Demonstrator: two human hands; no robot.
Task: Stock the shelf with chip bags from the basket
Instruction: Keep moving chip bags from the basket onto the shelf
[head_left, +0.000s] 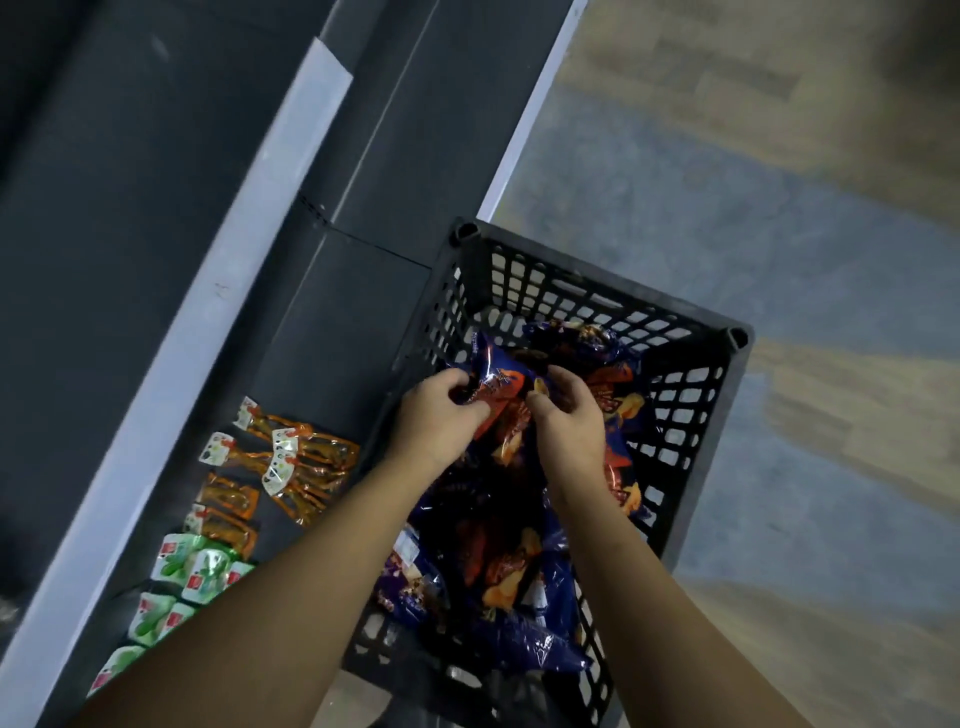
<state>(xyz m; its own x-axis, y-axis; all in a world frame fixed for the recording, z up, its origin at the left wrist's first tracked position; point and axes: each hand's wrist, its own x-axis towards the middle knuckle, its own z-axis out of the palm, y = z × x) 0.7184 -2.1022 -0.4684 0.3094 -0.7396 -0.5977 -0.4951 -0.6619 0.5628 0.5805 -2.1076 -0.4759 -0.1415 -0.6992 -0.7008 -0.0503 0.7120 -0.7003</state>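
hands (498, 415) gripping chip bag (493, 382), basket (691, 421)

Both bare arms are stretched forward. The left hand (436, 415) and right hand (563, 418) are curled closed, side by side.

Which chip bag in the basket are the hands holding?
The top bag at the far end: left hand and right hand grip it; others lie loose.
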